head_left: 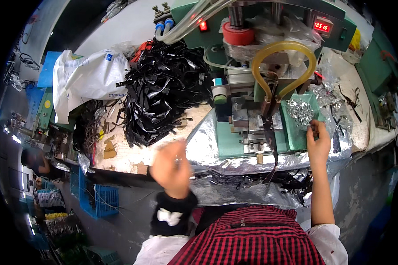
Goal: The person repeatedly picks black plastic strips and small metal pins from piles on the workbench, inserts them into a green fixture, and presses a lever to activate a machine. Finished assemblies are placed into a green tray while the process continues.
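I have a heap of strips (163,95) on the table (124,160), left of the press (256,9), a bag (86,79) behind its left side. Right of the fixture (252,128) sits a tray (298,140) with small parts (300,111) in it, the right hand (319,138) at its right edge. A basket (107,201) stands on the floor (139,227), left; below the table's front edge, probably more strips, though I can't see clearly.

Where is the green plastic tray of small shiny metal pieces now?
In the head view, the green plastic tray sits right of centre, just right of the flat green machine base, with the person's right hand at its right edge.
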Tool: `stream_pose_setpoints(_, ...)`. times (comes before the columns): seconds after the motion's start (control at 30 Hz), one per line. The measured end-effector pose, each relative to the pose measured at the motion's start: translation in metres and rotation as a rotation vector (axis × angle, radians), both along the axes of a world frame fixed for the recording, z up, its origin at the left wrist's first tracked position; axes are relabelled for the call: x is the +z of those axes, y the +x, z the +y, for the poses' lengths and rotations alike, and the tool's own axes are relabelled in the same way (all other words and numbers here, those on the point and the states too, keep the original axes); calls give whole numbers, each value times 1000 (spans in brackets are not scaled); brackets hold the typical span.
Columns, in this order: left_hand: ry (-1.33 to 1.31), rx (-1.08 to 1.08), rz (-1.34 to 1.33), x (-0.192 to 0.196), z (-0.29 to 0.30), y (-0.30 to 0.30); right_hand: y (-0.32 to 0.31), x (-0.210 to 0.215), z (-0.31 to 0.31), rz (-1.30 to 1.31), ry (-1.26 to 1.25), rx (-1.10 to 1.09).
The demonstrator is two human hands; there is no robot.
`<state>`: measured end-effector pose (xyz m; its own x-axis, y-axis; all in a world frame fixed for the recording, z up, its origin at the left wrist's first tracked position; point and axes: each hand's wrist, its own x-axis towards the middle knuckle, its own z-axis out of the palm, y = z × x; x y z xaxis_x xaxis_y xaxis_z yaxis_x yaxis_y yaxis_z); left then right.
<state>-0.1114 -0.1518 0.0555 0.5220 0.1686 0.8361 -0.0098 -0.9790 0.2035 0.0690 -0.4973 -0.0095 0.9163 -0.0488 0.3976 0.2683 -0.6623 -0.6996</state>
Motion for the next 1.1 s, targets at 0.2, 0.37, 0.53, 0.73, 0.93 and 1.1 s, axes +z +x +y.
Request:
stream_pose_setpoints(0.2, 188, 201, 527, -38, 109, 32, 17, 10, 13, -186, -46, 106)
stream_pose_setpoints(0.37, 185, 296, 582, -114, 159, 58, -5, 4, -9, -246, -192, 9)
stream_pose_setpoints(0.53, -78, 9, 554, -103, 118, 83, -40, 17, -26, -45, 70, -31)
stream_pose_setpoints(0.73, -118, 39, 510, -83, 81, 123, -18, 88, 55, -197, 194, 442)
stream_pose_setpoints(0.93, -561, -163, 133, -78, 75, 117, -18, 77, 106, 49, 674, 385)
stream_pose_setpoints(1.1, -986, -390, 2, -16, 2, 81, -21, 72, 108, 94, 738, 338)
